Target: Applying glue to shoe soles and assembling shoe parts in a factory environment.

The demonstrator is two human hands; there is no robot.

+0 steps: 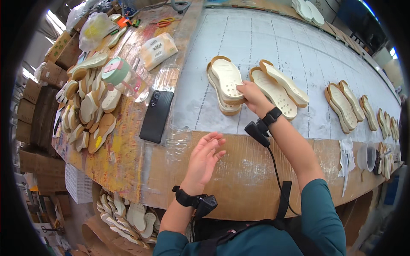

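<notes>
A cream shoe sole [225, 73] with a tan edge and small holes is pinched at its near end by my right hand [255, 98]. It overlaps a second sole [218, 94] that lies under it on the white marked sheet [200, 47]; whether the two touch cannot be told. Just right of my right hand, one sole [285, 81] partly covers another sole [277, 99]. My left hand [204, 158] is empty, fingers apart, above the brown front strip of the table [239, 170]. Both wrists wear black straps with small devices.
More soles [341, 109] run along the sheet to the right. At left are a heap of soles [89, 102], a bottle with a green lid [115, 70], a black phone [157, 116] and a tissue pack [158, 50]. A box of soles [100, 234] stands below. A black cable [276, 170] hangs from my right wrist.
</notes>
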